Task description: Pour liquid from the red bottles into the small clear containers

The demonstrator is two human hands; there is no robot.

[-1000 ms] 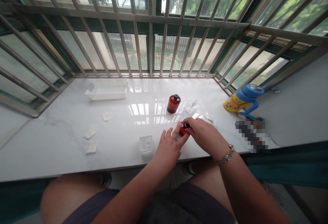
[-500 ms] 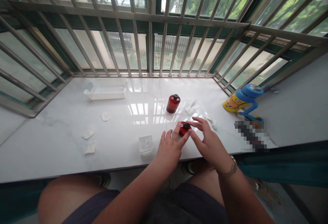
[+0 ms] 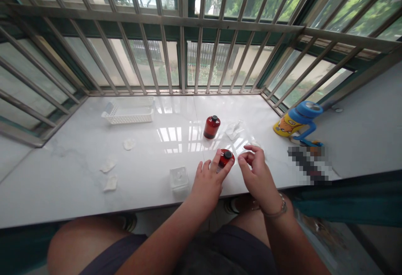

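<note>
My left hand point(image 3: 210, 180) grips a small red bottle with a black cap point(image 3: 225, 157) standing on the white marble sill point(image 3: 78, 182). My right hand point(image 3: 256, 170) hovers just right of that bottle, clear of the cap, with its fingers curled and nothing visible in them. A second red bottle with a black cap point(image 3: 211, 126) stands upright farther back. Just left of my left hand sits a small clear plastic box point(image 3: 179, 177).
A white slatted basket point(image 3: 128, 112) sits at the back left. Several white cotton pads point(image 3: 109, 165) lie on the left of the sill, and clear wrappers point(image 3: 234, 130) lie beside the far bottle. A yellow cup with a blue lid point(image 3: 297, 121) leans at right. Metal window bars enclose the sill.
My right hand was on the near bottle's cap, then lifted off and drew back to the right. My left hand kept its hold on the bottle.
</note>
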